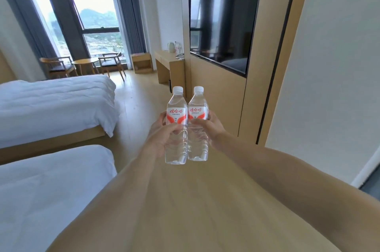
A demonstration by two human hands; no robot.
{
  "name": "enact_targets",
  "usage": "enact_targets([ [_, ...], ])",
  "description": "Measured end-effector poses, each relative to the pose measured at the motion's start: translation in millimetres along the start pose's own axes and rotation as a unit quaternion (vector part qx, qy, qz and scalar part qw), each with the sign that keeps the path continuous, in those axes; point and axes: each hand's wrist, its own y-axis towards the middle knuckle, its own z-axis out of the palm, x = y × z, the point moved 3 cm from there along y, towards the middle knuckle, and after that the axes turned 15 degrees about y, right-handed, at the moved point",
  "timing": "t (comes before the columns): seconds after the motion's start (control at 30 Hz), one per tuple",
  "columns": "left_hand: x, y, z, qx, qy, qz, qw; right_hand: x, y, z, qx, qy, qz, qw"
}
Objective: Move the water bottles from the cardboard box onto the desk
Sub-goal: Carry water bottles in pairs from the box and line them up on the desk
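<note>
— Looking from the biggest things down: what stands around the fingers?

— Left of the fingers are two white beds, the far bed [55, 103] and the near bed [51, 190]. Right of them is a wood wall panel carrying a dark television [222, 31]. Between the two sides a strip of wooden floor [135, 108] runs on beyond the fingertips to the desk [166, 60], which is well apart from the hands and already has a kettle [170, 47] and some small things on its top. The cardboard box is not in view.

— And the bottles?

— The left hand [159, 134] has its fingers curled around the left water bottle [176, 126], at the lower edge of the red label. The right hand [211, 126] grips the right water bottle [197, 124] in the same way. Both bottles are upright with caps on, and their sides touch between the two thumbs.

— Which step is this, in your opinion?

— I think it is the carrying step, box to desk. The next move calls for walking forward through the open strip, keeping both grips firm.

— What edges matter?

— The corner of the far bed on the left and the panel edge on the right. At the desk, the free top beside the kettle looks narrow, so each bottle should go down near the front edge.
</note>
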Motion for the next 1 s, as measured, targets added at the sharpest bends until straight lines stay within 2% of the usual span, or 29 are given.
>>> enact_targets([
  [0.17,21.7,73.8,-35.8,-0.029,-0.013,-0.014,0.999,-25.7,81.6,23.7,0.034,0.013,0.009,0.999],
  [0.33,43.4,172.4,-74.4,-0.034,-0.039,-0.016,0.999,-49.8,178.3,50.0,0.1,0.005,0.031,0.995],
  [0.43,52.2,238.6,-102.0,-0.025,-0.032,-0.023,0.999,-62.1,241.8,65.0,0.093,0.019,0.059,0.994],
  [0.6,62.1,344.4,-150.5,0.013,-0.056,-0.045,0.997,-75.4,340.2,95.4,0.156,0.051,0.078,0.983],
  [0.8,94.6,445.3,-178.7,0.031,-0.093,-0.08,0.992,-104.4,441.1,101.4,0.104,0.027,0.139,0.984],
  [1.0,131.2,539.5,-204.0,0.009,-0.108,-0.112,0.988,-143.7,546.6,108.9,0.147,0.035,0.197,0.969],
])
